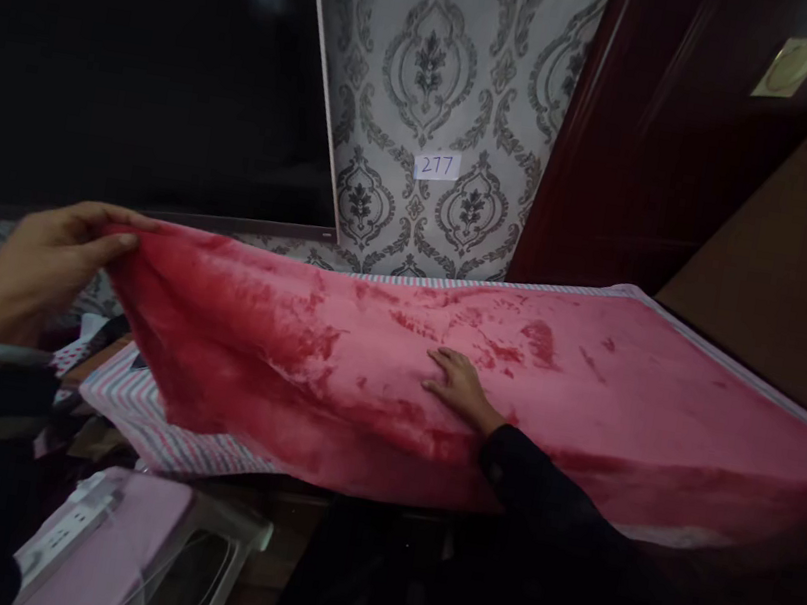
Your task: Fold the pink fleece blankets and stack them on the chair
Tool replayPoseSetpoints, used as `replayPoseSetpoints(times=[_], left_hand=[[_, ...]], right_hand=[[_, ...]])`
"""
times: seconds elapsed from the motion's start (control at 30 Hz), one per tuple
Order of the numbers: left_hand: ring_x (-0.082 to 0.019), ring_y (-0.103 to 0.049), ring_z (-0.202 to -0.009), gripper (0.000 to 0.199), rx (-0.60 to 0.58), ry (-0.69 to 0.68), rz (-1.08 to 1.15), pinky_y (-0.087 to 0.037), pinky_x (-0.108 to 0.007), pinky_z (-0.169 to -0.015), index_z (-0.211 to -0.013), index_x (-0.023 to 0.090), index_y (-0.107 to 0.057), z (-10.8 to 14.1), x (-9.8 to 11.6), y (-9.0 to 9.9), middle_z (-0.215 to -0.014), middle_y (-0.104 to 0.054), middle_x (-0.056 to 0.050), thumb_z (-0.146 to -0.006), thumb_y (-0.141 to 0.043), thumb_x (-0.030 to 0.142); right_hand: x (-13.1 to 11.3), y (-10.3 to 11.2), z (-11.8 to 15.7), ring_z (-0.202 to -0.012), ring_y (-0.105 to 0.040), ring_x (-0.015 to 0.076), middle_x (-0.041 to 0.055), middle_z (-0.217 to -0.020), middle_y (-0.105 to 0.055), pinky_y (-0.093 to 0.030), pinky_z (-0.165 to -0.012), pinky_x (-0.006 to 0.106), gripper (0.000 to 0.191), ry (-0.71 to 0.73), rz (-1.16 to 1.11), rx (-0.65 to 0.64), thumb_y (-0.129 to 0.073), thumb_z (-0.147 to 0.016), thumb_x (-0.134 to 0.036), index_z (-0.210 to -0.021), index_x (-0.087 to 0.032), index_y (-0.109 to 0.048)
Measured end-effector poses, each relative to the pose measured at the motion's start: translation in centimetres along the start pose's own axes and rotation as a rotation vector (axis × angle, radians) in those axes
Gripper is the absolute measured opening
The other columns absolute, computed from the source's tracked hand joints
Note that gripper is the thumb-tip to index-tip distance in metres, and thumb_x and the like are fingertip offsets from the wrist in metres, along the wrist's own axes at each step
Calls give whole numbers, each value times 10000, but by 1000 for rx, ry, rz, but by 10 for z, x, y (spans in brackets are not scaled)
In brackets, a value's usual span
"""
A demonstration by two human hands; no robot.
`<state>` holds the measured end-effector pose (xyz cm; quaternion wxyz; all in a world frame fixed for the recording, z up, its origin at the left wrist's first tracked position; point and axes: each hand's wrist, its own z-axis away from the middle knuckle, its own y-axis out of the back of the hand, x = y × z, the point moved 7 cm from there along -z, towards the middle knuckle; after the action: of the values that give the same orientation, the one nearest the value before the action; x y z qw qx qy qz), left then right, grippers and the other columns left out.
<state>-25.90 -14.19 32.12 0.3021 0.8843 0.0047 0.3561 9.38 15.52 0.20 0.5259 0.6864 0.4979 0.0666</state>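
Note:
A pink-red plush cloth (587, 391) lies spread over a long surface topped with a striped cloth (178, 441). My left hand (53, 260) pinches the plush cloth's far left corner between thumb and fingers and holds it raised. From there the cloth slopes down in folds, and the striped cloth shows beneath its left end. My right hand (463, 387) rests on the plush cloth near its middle, fingers apart and holding nothing. Darker brushed marks show in the pile around it.
Behind the surface stands a large dark screen (145, 52) at left, beside patterned wallpaper with a paper label (437, 166) reading 277. A dark red panel (649, 127) rises at right. Below left, a power strip (65, 535) sits on a pink-topped stool (135, 525) with a loose cable.

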Motion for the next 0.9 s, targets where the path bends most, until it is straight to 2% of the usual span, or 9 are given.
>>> replayPoseSetpoints(times=[0.13,0.2,0.3,0.4,0.5,0.63,0.7,0.8,0.9], left_hand=[[-189,-597,-841,291,-24,-82,0,-511,-423,-972,-904,276,-734,-2,17,-1,-840,-658,33,-670,-610,395],[-177,-590,-819,304,-37,-96,-12,-516,-420,-969,-937,256,-734,-4,18,-3,-844,-651,26,-693,-608,388],[-177,-592,-826,329,-69,-83,-39,-519,-417,-964,-993,241,-729,-11,11,-5,-883,-662,10,-732,-599,394],[-193,-596,-882,350,-140,-91,-58,-504,-415,-970,-1025,223,-714,-20,1,-9,-969,-682,-21,-751,-588,401],[-199,-594,-937,381,-265,-117,-36,-500,-371,-930,-1061,213,-683,-23,-4,-18,-1059,-683,-39,-740,-611,406],[-204,-587,-890,424,-396,-136,-32,-514,-321,-802,-1101,221,-639,-15,-3,-32,-1015,-675,-28,-711,-644,389],[-216,-586,-890,323,-339,-186,-156,-510,-345,-837,-1034,208,-648,-12,4,-33,-975,-656,-34,-732,-602,312],[-244,-586,-918,181,-137,-242,-328,-480,-401,-926,-915,182,-653,-11,17,-25,-899,-593,-52,-767,-552,209],[-261,-572,-963,49,-18,-290,-321,-456,-415,-971,-799,179,-629,-8,30,-14,-839,-537,-56,-782,-583,181]], right_hand=[[-11,3,0,-1099,-601,278,132,-1131,-695,-470,-978,427,213,12,-33,75,-599,-904,-300,-1012,-200,-754],[-13,10,3,-990,-619,259,122,-1010,-702,-486,-905,396,196,-2,-66,135,-524,-914,-248,-890,-200,-712],[-9,32,8,-839,-610,246,102,-885,-681,-487,-794,368,223,-75,-102,242,-422,-938,-254,-855,-215,-625],[-1,69,9,-769,-595,251,86,-824,-657,-464,-721,357,231,-152,-91,352,-362,-955,-297,-876,-229,-569],[5,117,6,-780,-607,258,97,-859,-668,-458,-715,356,231,-174,-46,444,-352,-960,-336,-895,-235,-549],[3,176,1,-819,-623,272,119,-918,-685,-464,-738,370,246,-158,86,501,-346,-957,-321,-954,-223,-571],[-2,202,-1,-822,-627,272,124,-939,-693,-458,-726,366,256,-178,159,505,-359,-952,-303,-1000,-206,-592],[-19,239,-1,-850,-634,261,144,-1015,-710,-432,-704,339,265,-197,269,488,-395,-956,-276,-1057,-174,-618],[-40,278,2,-908,-645,244,165,-1139,-710,-393,-693,322,266,-216,414,495,-435,-969,-238,-1123,-152,-634]])
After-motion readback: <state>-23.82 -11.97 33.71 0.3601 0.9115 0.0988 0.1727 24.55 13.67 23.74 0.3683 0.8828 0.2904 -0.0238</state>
